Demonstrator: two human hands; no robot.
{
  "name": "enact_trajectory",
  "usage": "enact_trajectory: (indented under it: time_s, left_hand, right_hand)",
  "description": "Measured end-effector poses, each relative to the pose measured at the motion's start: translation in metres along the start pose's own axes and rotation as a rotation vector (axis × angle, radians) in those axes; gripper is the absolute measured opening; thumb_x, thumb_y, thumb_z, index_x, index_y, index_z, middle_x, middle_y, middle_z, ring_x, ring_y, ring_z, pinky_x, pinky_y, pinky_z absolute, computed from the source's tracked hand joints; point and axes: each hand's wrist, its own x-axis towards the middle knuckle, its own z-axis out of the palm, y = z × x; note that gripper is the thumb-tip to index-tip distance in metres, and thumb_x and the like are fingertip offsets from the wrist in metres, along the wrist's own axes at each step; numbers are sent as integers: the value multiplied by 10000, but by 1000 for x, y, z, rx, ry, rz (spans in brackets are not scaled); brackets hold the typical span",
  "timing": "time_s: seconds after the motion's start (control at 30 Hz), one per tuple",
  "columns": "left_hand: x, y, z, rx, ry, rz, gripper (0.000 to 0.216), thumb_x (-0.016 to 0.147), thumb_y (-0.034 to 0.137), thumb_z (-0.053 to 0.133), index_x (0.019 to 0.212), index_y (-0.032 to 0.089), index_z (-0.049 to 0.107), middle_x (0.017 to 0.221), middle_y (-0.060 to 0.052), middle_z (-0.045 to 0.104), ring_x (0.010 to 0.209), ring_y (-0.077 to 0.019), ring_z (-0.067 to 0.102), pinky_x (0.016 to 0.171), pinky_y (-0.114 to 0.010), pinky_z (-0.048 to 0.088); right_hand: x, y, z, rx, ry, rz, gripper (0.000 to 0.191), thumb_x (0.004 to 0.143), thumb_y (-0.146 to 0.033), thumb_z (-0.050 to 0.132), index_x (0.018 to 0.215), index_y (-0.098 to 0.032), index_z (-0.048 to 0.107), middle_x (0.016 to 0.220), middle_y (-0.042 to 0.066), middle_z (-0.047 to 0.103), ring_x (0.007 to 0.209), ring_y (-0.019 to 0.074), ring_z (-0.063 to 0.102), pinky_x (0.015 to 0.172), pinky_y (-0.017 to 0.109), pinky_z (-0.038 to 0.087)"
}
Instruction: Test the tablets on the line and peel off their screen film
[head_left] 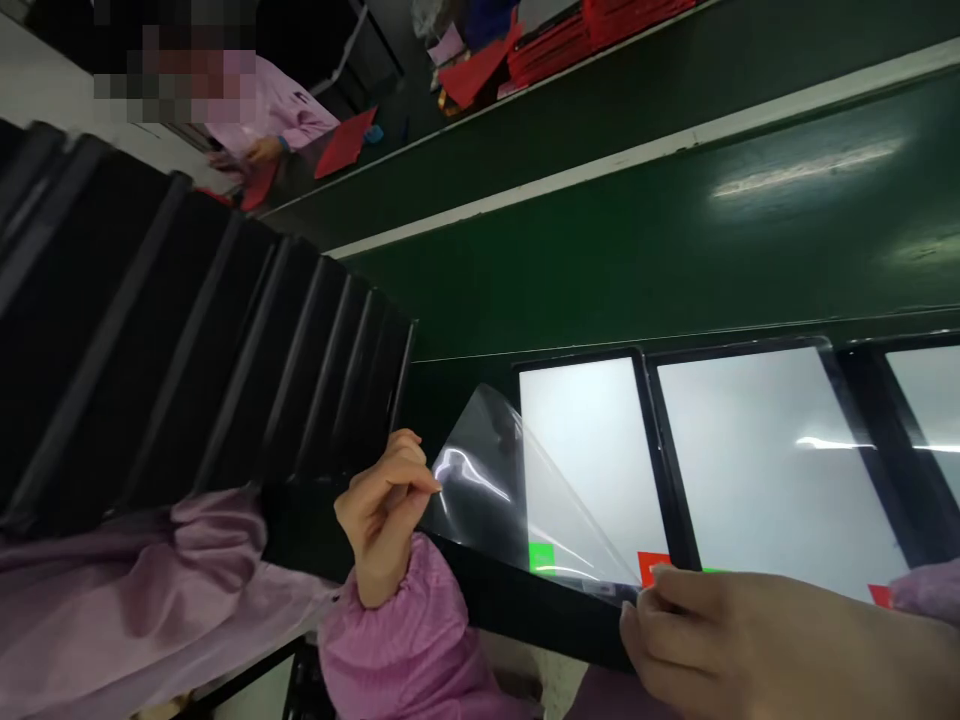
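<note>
My left hand (386, 505) is closed in a pinch on the corner of a clear plastic film (480, 465). The film is lifted and bent over the left part of a tablet-like screen (589, 430), which glows white inside a black frame. One green square and one red square show along its lower edge. At that screen's lower right corner, my right hand (757, 635) has its fingers closed on the edge, with the thumb near the red square. Its palm hides part of the frame.
A second lit screen (772, 450) and a third lit screen (930, 400) lie to the right on the green bench (600, 280). Several black panels or trays (225, 350) stand in a row at left. Across the bench, a person in pink (277, 110) handles red sheets near red stacks (555, 45).
</note>
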Motion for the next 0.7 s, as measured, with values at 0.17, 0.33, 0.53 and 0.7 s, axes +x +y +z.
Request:
enact_trajectory:
  time_s: [0.17,0.33,0.53,0.7]
  left_hand:
    - [29,-12,31,-137,-96,-106,161,997,214,587,891,256,701,643,58,693,566,-157,637,923,-405,541]
    - [33,-33,58,57,-443,-259,510,1067,420,586,1551,282,504,1383,-91,749,1335,-301,685,1256,-566,391]
    - [28,-60,45,-487,-347,-461,1076,808,1025,326,1506,253,600,1379,-152,742,1443,-378,592,1280,-567,386]
    - [33,-73,46,-492,-117,-473,783,842,873,634,1360,287,682,1266,-94,793,1301,-329,702,1134,-494,542]
  right_hand:
    - [14,3,-7,-50,-27,63,84,909,-259,727,853,-196,728,852,38,663,801,210,544,738,378,526]
    - [28,31,-19,-106,-38,125,122,887,-135,671,769,-165,678,725,20,570,605,171,510,473,353,357]
    - [44,135,-68,351,88,452,150,933,-35,625,928,-169,692,871,-11,727,627,82,640,527,214,485]
    - [53,173,-111,497,491,885,141,932,-25,709,877,-139,647,796,-66,676,557,15,641,512,101,541]
